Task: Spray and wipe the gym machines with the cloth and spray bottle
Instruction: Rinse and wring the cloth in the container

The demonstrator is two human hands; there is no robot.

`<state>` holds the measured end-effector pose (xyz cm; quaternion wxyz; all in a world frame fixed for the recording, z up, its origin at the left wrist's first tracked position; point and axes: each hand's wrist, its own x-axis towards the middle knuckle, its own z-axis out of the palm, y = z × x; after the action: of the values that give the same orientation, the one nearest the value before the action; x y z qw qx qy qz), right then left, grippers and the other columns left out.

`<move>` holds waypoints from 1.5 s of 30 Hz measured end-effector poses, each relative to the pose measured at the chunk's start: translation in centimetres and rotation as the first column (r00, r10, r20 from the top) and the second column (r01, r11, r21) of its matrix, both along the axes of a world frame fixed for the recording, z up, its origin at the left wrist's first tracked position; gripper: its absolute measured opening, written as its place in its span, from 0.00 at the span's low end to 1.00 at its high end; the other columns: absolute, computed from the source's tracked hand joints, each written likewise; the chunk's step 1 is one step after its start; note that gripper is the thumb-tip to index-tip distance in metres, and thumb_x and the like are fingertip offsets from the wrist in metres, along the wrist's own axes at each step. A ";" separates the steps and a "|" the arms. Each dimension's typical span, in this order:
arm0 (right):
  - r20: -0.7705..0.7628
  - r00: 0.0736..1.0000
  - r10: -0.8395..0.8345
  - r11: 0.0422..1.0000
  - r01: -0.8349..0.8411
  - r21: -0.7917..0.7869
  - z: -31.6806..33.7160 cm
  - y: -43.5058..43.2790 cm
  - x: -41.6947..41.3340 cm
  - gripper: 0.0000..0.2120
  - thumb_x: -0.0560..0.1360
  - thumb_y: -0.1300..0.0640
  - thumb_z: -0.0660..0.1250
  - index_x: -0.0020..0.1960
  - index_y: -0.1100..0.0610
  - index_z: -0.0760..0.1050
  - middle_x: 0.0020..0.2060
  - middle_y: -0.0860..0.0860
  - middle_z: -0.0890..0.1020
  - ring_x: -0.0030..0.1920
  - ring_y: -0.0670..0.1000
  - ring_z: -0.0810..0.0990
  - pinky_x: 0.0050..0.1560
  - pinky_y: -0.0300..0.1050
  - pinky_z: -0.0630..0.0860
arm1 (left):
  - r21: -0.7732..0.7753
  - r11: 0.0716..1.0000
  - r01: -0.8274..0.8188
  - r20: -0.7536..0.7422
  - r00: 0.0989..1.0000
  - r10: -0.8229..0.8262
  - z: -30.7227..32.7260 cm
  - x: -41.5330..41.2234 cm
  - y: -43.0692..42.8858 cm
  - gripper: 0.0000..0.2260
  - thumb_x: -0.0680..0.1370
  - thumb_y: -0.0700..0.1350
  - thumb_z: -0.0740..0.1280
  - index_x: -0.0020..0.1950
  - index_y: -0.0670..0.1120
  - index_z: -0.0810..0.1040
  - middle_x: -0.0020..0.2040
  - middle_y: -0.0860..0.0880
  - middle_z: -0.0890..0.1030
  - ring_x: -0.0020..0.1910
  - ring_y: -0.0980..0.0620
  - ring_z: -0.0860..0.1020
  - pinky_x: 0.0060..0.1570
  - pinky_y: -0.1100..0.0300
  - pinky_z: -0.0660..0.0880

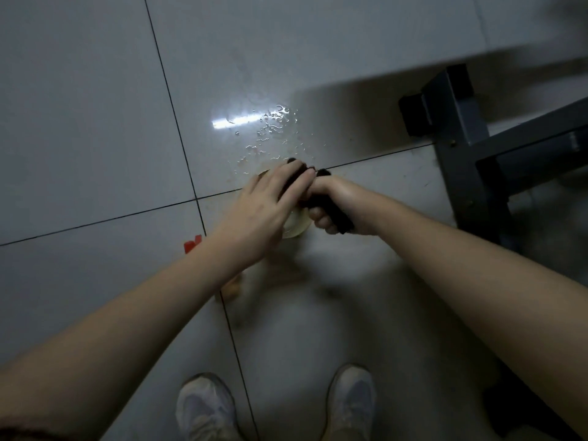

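- A dark cloth is held in both hands above the tiled floor, roughly at the centre of the view.
- The right hand is closed in a fist around the near end of the cloth, with the fingers curled tightly under it.
- The left hand is laid over the far end of the cloth, with the fingers bent round it; the thumb is hidden.
- The two hands are touching each other at the cloth.
- A pale round bowl is seen just beneath the hands, largely covered by them.
- Water drops are scattered on the tile beyond the hands, beside a bright reflected strip of light.
- The grey metal frame of a gym machine is set on the floor to the right, well apart from the hands.
- A small red object is partly hidden behind the left forearm; what it is cannot be told.
- A brownish blurred shape lies under the same forearm.
- Two pale shoes are seen at the bottom edge.
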<state>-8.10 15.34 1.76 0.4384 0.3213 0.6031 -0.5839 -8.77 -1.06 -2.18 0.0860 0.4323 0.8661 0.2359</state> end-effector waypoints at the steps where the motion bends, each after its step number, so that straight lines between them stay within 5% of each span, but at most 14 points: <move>1: 0.065 0.995 0.073 0.990 -0.064 -0.127 0.2 0.1 0.2 0.11 0.74 0.57 0.55 0.33 0.54 0.63 0.20 0.46 0.63 0.20 0.44 0.59 0.20 0.36 0.52 | 0.040 0.999 0.011 -0.012 1.000 -0.010 -0.2 -0.1 0.2 0.35 0.66 0.34 0.68 0.71 0.40 0.60 0.66 0.33 0.72 0.63 0.32 0.73 0.59 0.39 0.72; 4: 0.102 0.974 0.204 0.925 -0.158 -0.347 0.9 0.3 0.6 0.12 0.74 0.60 0.54 0.33 0.52 0.58 0.20 0.45 0.60 0.20 0.43 0.56 0.22 0.36 0.50 | 0.243 0.966 0.084 -0.077 0.995 -0.067 0.0 -0.8 1.3 0.25 0.74 0.35 0.65 0.70 0.40 0.62 0.54 0.32 0.78 0.49 0.34 0.78 0.47 0.44 0.76; 6: 0.063 0.968 0.243 0.913 -0.206 -0.352 1.5 0.3 0.3 0.16 0.75 0.62 0.56 0.31 0.53 0.59 0.20 0.45 0.61 0.21 0.43 0.57 0.22 0.35 0.52 | 0.259 0.959 0.118 -0.078 0.992 -0.101 0.8 -1.3 1.5 0.21 0.76 0.39 0.62 0.68 0.41 0.62 0.45 0.35 0.78 0.40 0.38 0.78 0.40 0.49 0.75; 11: -0.167 0.927 0.337 0.941 -0.335 0.039 2.1 -1.1 -0.8 0.12 0.69 0.64 0.68 0.32 0.57 0.67 0.22 0.50 0.68 0.22 0.48 0.65 0.23 0.36 0.61 | 0.032 0.999 0.031 -0.022 0.999 -0.030 2.1 -2.3 0.9 0.20 0.71 0.44 0.58 0.63 0.46 0.65 0.43 0.38 0.78 0.35 0.39 0.77 0.30 0.54 0.68; 13: -0.220 0.827 0.518 0.834 -0.430 0.347 1.9 -2.1 -0.9 0.11 0.67 0.62 0.68 0.31 0.56 0.67 0.24 0.51 0.70 0.24 0.49 0.67 0.25 0.37 0.62 | -0.162 0.986 -0.033 0.026 0.999 0.038 2.0 -2.8 1.3 0.19 0.72 0.40 0.64 0.63 0.43 0.68 0.46 0.38 0.78 0.40 0.37 0.78 0.33 0.52 0.70; 16: -0.109 0.693 0.713 0.545 -0.449 0.708 0.6 -2.8 -0.5 0.10 0.72 0.57 0.65 0.35 0.55 0.66 0.32 0.48 0.71 0.30 0.49 0.70 0.29 0.39 0.64 | -0.404 0.913 -0.058 0.133 0.984 0.122 1.5 -2.6 2.2 0.20 0.73 0.37 0.64 0.64 0.41 0.69 0.50 0.40 0.78 0.47 0.38 0.77 0.41 0.49 0.72; 18: -0.057 0.655 0.753 0.430 -0.426 0.796 -0.1 -2.8 -0.1 0.02 0.73 0.56 0.61 0.42 0.53 0.71 0.38 0.49 0.74 0.40 0.54 0.75 0.36 0.41 0.66 | -0.449 0.891 -0.071 0.234 0.953 0.194 1.3 -2.3 2.9 0.14 0.74 0.37 0.63 0.60 0.42 0.70 0.50 0.42 0.78 0.48 0.40 0.76 0.40 0.54 0.68; 21: -0.031 0.549 0.835 0.281 -0.376 0.883 -1.1 -2.5 0.1 0.09 0.74 0.59 0.61 0.51 0.54 0.77 0.47 0.52 0.80 0.49 0.56 0.79 0.39 0.42 0.66 | -0.421 0.902 -0.100 0.424 0.857 0.293 1.1 -2.9 3.8 0.08 0.73 0.34 0.61 0.51 0.41 0.75 0.44 0.44 0.76 0.41 0.45 0.72 0.33 0.57 0.66; 27: -0.020 0.433 0.901 0.165 -0.299 0.940 -1.5 -2.2 -0.9 0.09 0.74 0.59 0.61 0.51 0.56 0.77 0.50 0.54 0.81 0.51 0.59 0.79 0.40 0.42 0.65 | -0.372 0.912 -0.172 0.651 0.652 0.389 0.1 -4.3 4.1 0.11 0.69 0.28 0.61 0.32 0.42 0.72 0.28 0.46 0.74 0.26 0.53 0.72 0.17 0.69 0.67; 31: -0.059 0.534 0.843 0.270 -0.327 0.906 -2.0 -2.7 -1.2 0.08 0.73 0.57 0.63 0.51 0.54 0.77 0.49 0.53 0.81 0.51 0.58 0.79 0.40 0.41 0.66 | -0.330 0.918 -0.219 0.705 0.590 0.394 0.1 -4.4 3.3 0.12 0.68 0.27 0.63 0.33 0.43 0.70 0.30 0.47 0.72 0.28 0.51 0.71 0.22 0.67 0.67; 35: -0.209 0.822 0.529 0.693 -0.277 0.666 -2.4 -2.9 -0.7 0.06 0.69 0.59 0.67 0.37 0.52 0.71 0.34 0.49 0.75 0.40 0.52 0.77 0.32 0.40 0.66 | -0.246 0.936 -0.250 0.816 0.468 0.339 0.4 -4.0 1.9 0.15 0.67 0.28 0.67 0.51 0.40 0.71 0.40 0.42 0.75 0.34 0.48 0.76 0.28 0.61 0.74; 38: -0.281 0.956 0.083 0.971 -0.015 0.238 -2.0 -2.7 0.3 0.13 0.68 0.72 0.63 0.37 0.54 0.71 0.33 0.53 0.75 0.35 0.51 0.74 0.34 0.40 0.73 | -0.261 0.908 -0.327 0.874 0.319 0.366 1.3 -3.7 2.0 0.24 0.68 0.29 0.69 0.60 0.45 0.67 0.44 0.44 0.74 0.40 0.48 0.74 0.38 0.54 0.72; 42: -0.124 0.915 -0.384 0.896 0.337 -0.288 -2.5 -2.9 1.5 0.13 0.68 0.76 0.62 0.49 0.64 0.74 0.42 0.62 0.79 0.41 0.58 0.80 0.48 0.51 0.80 | -0.246 0.866 -0.435 0.934 0.133 0.332 2.9 -4.0 2.1 0.27 0.57 0.34 0.59 0.56 0.43 0.71 0.46 0.41 0.74 0.47 0.44 0.74 0.45 0.53 0.70; 45: -0.181 0.958 -0.223 0.966 0.192 -0.174 -2.2 -2.2 1.5 0.12 0.67 0.75 0.68 0.47 0.63 0.76 0.37 0.56 0.80 0.37 0.51 0.80 0.40 0.41 0.80 | -0.235 0.892 -0.387 0.942 0.136 0.307 3.6 -3.7 2.1 0.16 0.66 0.28 0.59 0.48 0.44 0.74 0.43 0.42 0.74 0.42 0.48 0.74 0.43 0.56 0.71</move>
<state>-6.63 13.13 -0.42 0.3356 0.2881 0.5595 -0.7010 -12.46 1.07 1.44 0.5295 -0.0164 0.6910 0.4917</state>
